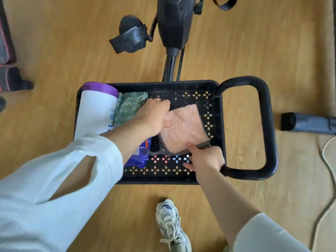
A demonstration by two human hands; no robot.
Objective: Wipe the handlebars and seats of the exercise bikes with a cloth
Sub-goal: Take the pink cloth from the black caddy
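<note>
Everything here sits relative to the black basket, a perforated plastic carrier with a loop handle, standing on the wooden floor just in front of the exercise bike. The pink cloth lies inside the basket, toward its handle side, with a dark mesh edge showing along its near side. At the basket's opposite end stands a white bottle with a purple cap; a green cloth is tucked between that bottle and the pink one, and a purple packet lies at the near side.

The left hand reaches into the basket and its grip closes on the far corner of the pink cloth, fingers pinching the edge. The right hand works at the near edge of the same cloth; its fingers are curled against the mesh border, but whether they actually clamp it I cannot tell.

The cloth looks soft, light and floppy, a knobbly weave that should not slip. It will sag if lifted by one corner, so bunching it in the palm probably suits wiping handlebars and seat best
</note>
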